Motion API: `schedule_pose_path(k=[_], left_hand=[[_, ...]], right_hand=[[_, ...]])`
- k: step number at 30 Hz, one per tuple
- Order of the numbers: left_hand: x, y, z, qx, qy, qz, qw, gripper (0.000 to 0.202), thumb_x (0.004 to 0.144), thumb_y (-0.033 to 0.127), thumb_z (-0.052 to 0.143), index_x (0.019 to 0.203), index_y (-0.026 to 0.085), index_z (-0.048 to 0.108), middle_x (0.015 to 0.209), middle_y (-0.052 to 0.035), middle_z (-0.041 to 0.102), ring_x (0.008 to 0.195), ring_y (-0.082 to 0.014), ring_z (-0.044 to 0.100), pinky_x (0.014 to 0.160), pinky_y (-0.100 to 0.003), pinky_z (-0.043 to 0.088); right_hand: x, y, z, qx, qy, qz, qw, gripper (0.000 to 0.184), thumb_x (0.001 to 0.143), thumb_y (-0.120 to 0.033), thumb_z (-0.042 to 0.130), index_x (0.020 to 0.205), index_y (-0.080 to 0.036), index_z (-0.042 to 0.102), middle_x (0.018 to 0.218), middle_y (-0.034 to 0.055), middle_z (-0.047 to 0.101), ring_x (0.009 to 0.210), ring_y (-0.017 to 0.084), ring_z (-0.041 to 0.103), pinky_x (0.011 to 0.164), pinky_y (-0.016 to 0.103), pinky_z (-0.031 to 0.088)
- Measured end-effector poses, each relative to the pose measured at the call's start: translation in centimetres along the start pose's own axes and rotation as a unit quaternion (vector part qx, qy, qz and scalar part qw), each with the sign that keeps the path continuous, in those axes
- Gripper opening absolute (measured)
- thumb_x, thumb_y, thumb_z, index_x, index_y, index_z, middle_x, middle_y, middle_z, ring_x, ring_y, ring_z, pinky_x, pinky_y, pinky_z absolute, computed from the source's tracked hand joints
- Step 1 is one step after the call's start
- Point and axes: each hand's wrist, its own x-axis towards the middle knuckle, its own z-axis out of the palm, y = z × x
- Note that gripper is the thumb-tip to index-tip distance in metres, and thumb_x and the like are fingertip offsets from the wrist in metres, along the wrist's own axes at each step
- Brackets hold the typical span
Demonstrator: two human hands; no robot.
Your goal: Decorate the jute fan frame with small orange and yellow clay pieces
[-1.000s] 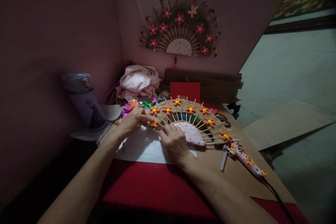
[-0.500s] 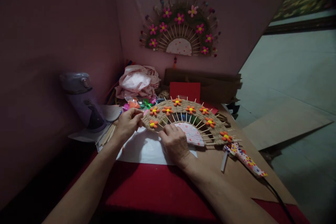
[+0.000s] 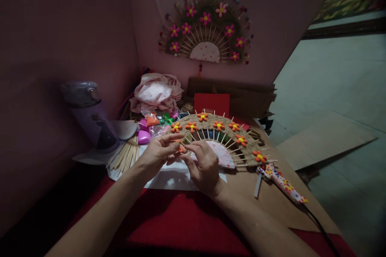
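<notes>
A fan of wound twine on thin sticks lies at the middle of the table, with orange flowers with yellow centres along its arc. Its half-round middle piece is covered in pale dotted cloth. At the fan's left end, my left hand pinches beside an orange flower that shows between the fingertips. My right hand closes on the flower's other side, thumb and forefinger together, covering part of the cloth. Most of that flower is hidden by my fingers.
A purple flask and loose wooden sticks stand left. Behind are bagged coloured clay, crumpled pink cloth and red card. A cloth-covered corded tool lies right. A second flowered fan hangs on the wall.
My left hand has moved right from the fan's left edge to meet my right hand. Both now pinch around the leftmost orange flower. The fan has hardly moved.
</notes>
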Motion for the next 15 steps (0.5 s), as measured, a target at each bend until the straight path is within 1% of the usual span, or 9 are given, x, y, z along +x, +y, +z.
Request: schedule_pose_path(k=[2, 5, 7, 9, 11, 13, 15], left_hand=[[0.04, -0.26, 0.28, 0.031, 0.013, 0.009, 0.999, 0.048, 0.060, 0.029, 0.079, 0.102, 0.013, 0.063, 0.064, -0.0020, 0.064, 0.047, -0.0074, 0.051, 0.040, -0.017, 0.030], [0.02, -0.34, 0.54, 0.072, 0.023, 0.012, 0.997, 0.046, 0.060, 0.033, 0.078, 0.098, 0.012, 0.063, 0.060, -0.0024, 0.064, 0.046, -0.0101, 0.054, 0.038, -0.018, 0.029], [-0.08, -0.23, 0.60, 0.091, 0.024, 0.014, 0.996, 0.038, 0.065, 0.040, 0.074, 0.088, 0.012, 0.066, 0.060, -0.0035, 0.064, 0.047, -0.0109, 0.055, 0.037, -0.019, 0.029], [-0.20, -0.08, 0.57, 0.109, 0.012, 0.012, 0.994, 0.032, 0.068, 0.042, 0.070, 0.076, 0.012, 0.067, 0.057, -0.0024, 0.061, 0.045, -0.0089, 0.051, 0.038, -0.019, 0.030], [-0.24, -0.01, 0.48, 0.121, -0.006, 0.003, 0.993, 0.027, 0.067, 0.039, 0.072, 0.068, 0.012, 0.067, 0.054, -0.0007, 0.058, 0.044, -0.0070, 0.047, 0.038, -0.019, 0.030], [-0.19, -0.05, 0.34, 0.121, -0.011, -0.002, 0.993, 0.023, 0.064, 0.034, 0.075, 0.066, 0.012, 0.066, 0.054, -0.0002, 0.058, 0.044, -0.0065, 0.046, 0.039, -0.018, 0.031], [-0.08, -0.13, 0.23, 0.116, -0.009, 0.003, 0.993, 0.022, 0.064, 0.032, 0.075, 0.065, 0.012, 0.065, 0.054, -0.0001, 0.059, 0.044, -0.0062, 0.045, 0.040, -0.018, 0.031]], right_hand=[[-0.03, 0.00, -0.04, 0.021, -0.002, 0.003, 1.000, 0.022, 0.087, -0.030, 0.054, 0.100, -0.014, 0.061, 0.092, 0.0096, 0.061, 0.086, 0.020, 0.056, 0.075, 0.032, 0.046], [-0.13, 0.06, -0.10, 0.030, -0.013, 0.004, 0.999, 0.016, 0.087, -0.023, 0.052, 0.096, -0.017, 0.063, 0.089, 0.0078, 0.060, 0.082, 0.019, 0.056, 0.073, 0.032, 0.046], [-0.22, 0.13, -0.11, 0.034, -0.011, 0.010, 0.999, 0.015, 0.087, -0.021, 0.052, 0.093, -0.017, 0.064, 0.087, 0.0073, 0.060, 0.081, 0.018, 0.056, 0.072, 0.032, 0.046], [-0.31, 0.23, -0.10, 0.038, -0.004, 0.018, 0.999, 0.015, 0.087, -0.020, 0.052, 0.093, -0.017, 0.065, 0.087, 0.0074, 0.060, 0.081, 0.018, 0.056, 0.072, 0.032, 0.046], [-0.36, 0.35, -0.08, 0.042, 0.000, 0.021, 0.999, 0.016, 0.087, -0.020, 0.051, 0.094, -0.017, 0.065, 0.086, 0.0076, 0.060, 0.081, 0.018, 0.056, 0.071, 0.032, 0.047], [-0.38, 0.46, -0.06, 0.048, 0.003, 0.018, 0.999, 0.016, 0.087, -0.021, 0.052, 0.097, -0.016, 0.064, 0.087, 0.0082, 0.061, 0.082, 0.019, 0.057, 0.072, 0.033, 0.047], [-0.38, 0.56, -0.04, 0.064, 0.005, 0.014, 0.998, 0.018, 0.086, -0.023, 0.055, 0.100, -0.016, 0.063, 0.088, 0.0084, 0.062, 0.082, 0.019, 0.057, 0.073, 0.033, 0.047]])
